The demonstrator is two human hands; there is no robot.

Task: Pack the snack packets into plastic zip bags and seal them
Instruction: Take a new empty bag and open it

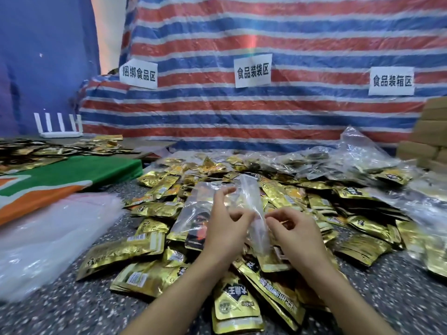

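"Where's the bag?"
"I see the left hand (225, 230) and right hand (298, 229) each pinching the crinkly clear plastic zip bag (250, 199), upright over heaped glossy gold foil snack packets (154, 210) on the speckled grey tabletop (387, 298)."
"Close together?"
"Yes, the 2 nearly touch."

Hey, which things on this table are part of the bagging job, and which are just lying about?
Job: clear zip bag, pinched by left hand and right hand; gold snack packets; stack of empty bags.
Lying about: white router; green and orange sheet; cardboard boxes.
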